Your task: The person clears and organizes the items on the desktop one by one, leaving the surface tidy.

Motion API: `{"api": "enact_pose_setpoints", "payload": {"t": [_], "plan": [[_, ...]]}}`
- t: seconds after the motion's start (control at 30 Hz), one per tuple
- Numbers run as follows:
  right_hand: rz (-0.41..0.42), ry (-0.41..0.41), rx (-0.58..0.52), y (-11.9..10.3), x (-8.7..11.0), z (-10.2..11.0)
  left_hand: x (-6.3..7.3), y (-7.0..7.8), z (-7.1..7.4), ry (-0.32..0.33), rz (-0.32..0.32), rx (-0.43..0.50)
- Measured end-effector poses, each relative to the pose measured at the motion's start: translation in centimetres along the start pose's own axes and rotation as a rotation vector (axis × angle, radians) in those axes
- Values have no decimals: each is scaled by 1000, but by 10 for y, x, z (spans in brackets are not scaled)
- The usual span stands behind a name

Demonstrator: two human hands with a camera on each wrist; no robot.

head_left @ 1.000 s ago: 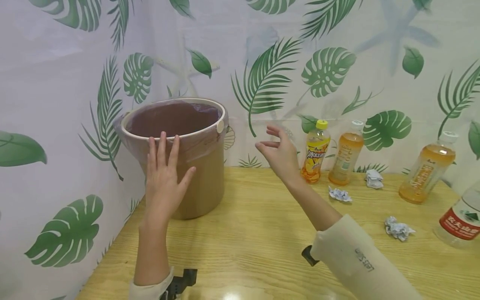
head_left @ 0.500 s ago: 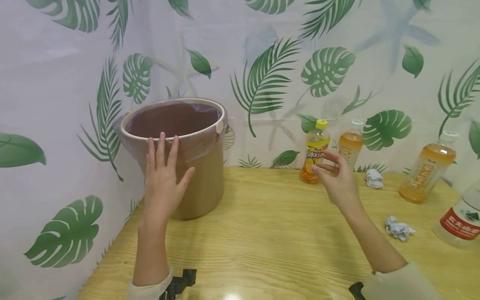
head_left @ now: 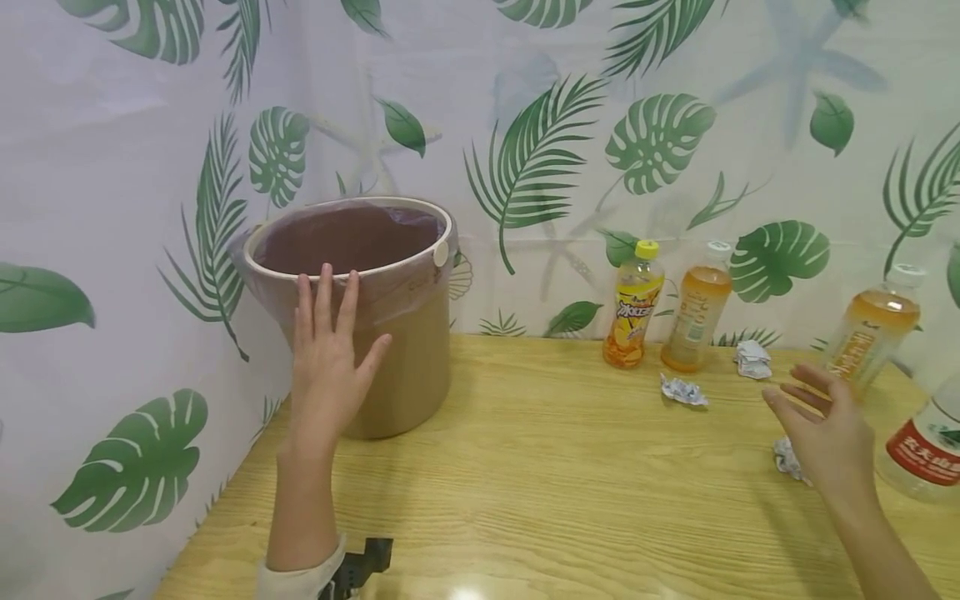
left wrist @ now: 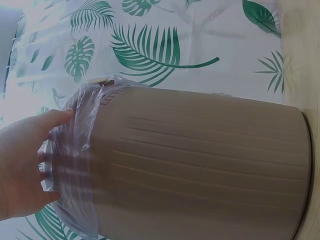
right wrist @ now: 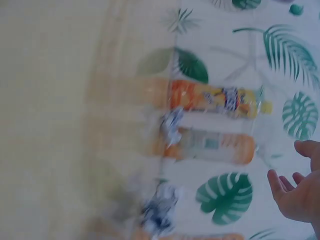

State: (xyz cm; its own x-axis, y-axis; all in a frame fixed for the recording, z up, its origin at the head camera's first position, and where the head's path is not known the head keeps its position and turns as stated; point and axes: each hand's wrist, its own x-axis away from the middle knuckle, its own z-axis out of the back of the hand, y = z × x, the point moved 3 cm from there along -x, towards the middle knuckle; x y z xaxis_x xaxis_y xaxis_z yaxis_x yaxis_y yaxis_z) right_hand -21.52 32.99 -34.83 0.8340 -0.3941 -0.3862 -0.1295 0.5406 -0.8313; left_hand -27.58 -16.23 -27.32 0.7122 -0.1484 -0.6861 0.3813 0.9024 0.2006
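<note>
My left hand rests with straight, spread fingers against the near rim of a brown bin. A thin clear plastic liner is folded over that rim, and the left wrist view shows the fingers touching it. My right hand is over the right side of the table, fingers loosely bent, holding nothing. It partly covers a crumpled paper ball and the lower part of a bottle of orange drink. Two more crumpled papers, one in front and one farther back, lie left of it.
A yellow-capped drink bottle and a white-capped orange drink bottle stand by the leaf-patterned backdrop. A clear bottle with a red label is at the right edge. All stand on the wooden table.
My right hand has swept rightward from beside the bin, past the yellow-capped bottle, to the paper ball at right. The left hand has stayed at the bin's rim.
</note>
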Motion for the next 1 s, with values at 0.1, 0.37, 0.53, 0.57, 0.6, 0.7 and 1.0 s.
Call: {"api": "enact_pose_setpoints", "payload": {"t": [0.1, 0.37, 0.53, 0.57, 0.6, 0.7, 1.0], "plan": [[-51, 52, 69, 19, 2, 11, -1, 0, 0, -5, 2, -12], [-223, 77, 248, 90, -6, 29, -1, -1, 1, 0, 4, -22], [-224, 107, 286, 148, -11, 35, -1, 1, 0, -11, 5, -30], [-225, 91, 276, 146, -8, 36, -1, 1, -1, -12, 4, -28], [-229, 69, 287, 143, -4, 36, -1, 2, -2, -13, 3, -31], [-250, -25, 278, 122, 6, 37, 0, 2, -4, -8, -1, -28], [-270, -326, 269, 131, 5, 22, -1, 0, -2, -2, 4, -15]]}}
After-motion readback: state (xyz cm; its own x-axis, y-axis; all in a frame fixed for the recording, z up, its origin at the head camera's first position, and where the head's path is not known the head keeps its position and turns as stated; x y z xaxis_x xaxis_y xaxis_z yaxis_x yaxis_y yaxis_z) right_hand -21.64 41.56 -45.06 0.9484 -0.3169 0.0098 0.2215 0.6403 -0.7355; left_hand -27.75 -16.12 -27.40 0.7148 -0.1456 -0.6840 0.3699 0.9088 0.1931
